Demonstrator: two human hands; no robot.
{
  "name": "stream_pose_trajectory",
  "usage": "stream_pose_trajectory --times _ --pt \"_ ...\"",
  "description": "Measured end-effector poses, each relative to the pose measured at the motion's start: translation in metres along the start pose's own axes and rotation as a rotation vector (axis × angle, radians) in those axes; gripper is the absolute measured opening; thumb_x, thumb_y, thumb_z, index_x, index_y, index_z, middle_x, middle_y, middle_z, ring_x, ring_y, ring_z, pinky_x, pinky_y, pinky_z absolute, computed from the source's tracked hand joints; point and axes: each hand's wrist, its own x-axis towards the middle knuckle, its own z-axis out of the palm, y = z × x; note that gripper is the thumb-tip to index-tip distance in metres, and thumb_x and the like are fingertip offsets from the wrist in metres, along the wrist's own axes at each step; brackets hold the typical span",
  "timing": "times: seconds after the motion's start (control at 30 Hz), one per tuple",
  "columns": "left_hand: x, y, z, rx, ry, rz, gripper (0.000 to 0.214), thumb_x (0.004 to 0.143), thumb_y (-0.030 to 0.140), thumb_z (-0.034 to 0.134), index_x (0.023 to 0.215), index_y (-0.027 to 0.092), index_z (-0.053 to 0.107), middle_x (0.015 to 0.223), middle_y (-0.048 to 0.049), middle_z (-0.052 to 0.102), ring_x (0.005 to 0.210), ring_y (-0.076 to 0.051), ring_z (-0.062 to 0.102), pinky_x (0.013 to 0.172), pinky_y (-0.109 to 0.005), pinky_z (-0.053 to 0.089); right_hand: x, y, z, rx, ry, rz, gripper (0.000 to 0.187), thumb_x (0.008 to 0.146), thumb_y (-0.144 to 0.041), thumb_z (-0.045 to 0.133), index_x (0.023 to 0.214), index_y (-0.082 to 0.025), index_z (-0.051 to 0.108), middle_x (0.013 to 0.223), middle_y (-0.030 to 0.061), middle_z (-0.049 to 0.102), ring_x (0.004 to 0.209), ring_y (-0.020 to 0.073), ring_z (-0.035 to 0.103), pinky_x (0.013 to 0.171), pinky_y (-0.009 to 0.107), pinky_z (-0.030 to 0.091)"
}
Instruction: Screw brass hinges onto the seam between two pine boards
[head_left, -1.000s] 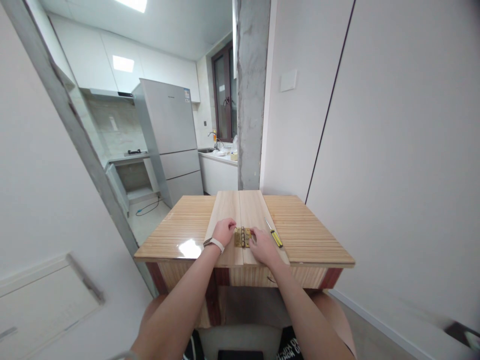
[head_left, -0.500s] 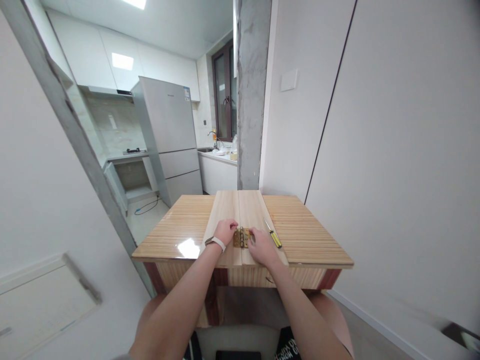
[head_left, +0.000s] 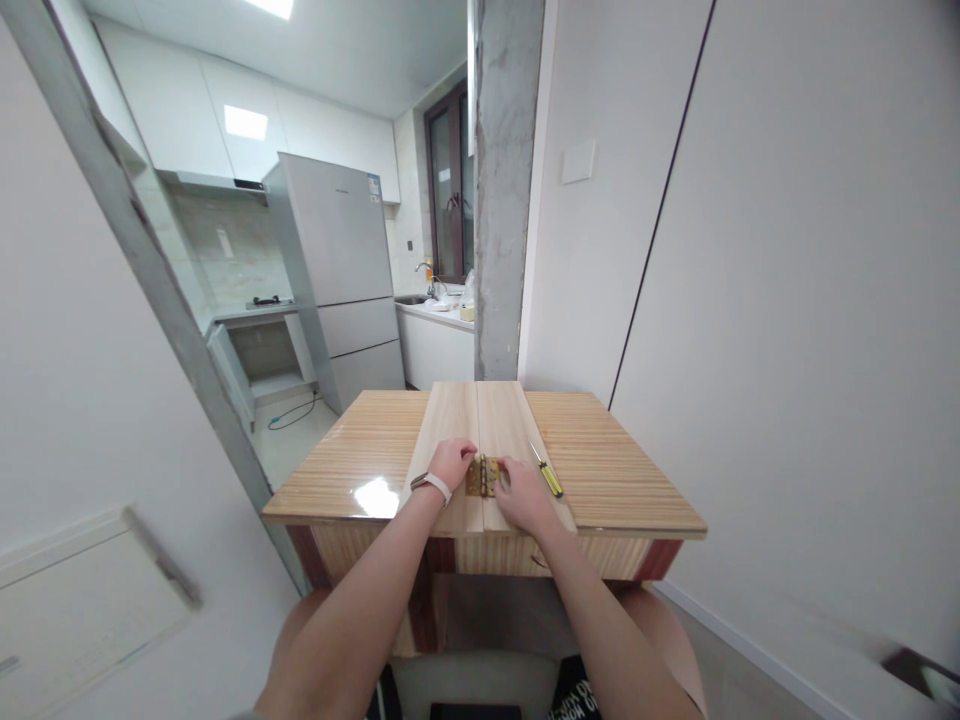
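Observation:
A brass hinge [head_left: 484, 477] lies unfolded across the seam between two pale wooden boards [head_left: 454, 410], its knuckle along the gap. My right hand [head_left: 520, 492] holds the hinge's right leaf, thumb and fingers at its outer edge. At the upper edge of the left leaf, my left hand [head_left: 452, 464] has its fingertips pinched together; whatever is between them is too small to make out. A white-banded watch [head_left: 431, 486] is on the left wrist. Right of my right hand, a yellow and black screwdriver [head_left: 550, 475] rests on the right board, tip pointing away.
The boards lie on a striped wooden table [head_left: 607, 470] with a drawer beneath its front edge. Beyond it stand a grey pillar [head_left: 506, 200], a silver refrigerator [head_left: 341, 240] and a sink counter [head_left: 439, 340]. A white wall [head_left: 787, 300] runs along the right.
The hinge has shifted very slightly to the left under my fingers. Both hands stay almost where they were; the boards and screwdriver have not moved.

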Motion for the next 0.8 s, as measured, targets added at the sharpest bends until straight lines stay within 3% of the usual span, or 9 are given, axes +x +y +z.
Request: stream_pose_trajectory --times 0.8 --pt "-0.006 -0.004 0.013 -0.119 0.046 -0.09 0.014 0.087 0.009 0.068 0.094 0.016 0.077 0.092 -0.0058 0.077 0.085 -0.014 0.071 0.084 -0.028 0.056 -0.002 -0.004 -0.003 -0.012 -0.008 -0.001 0.031 0.089 -0.02 0.056 0.119 -0.02 0.062 0.114 0.0101 0.069 0.112 0.0219 0.058 0.098 0.031 0.04"
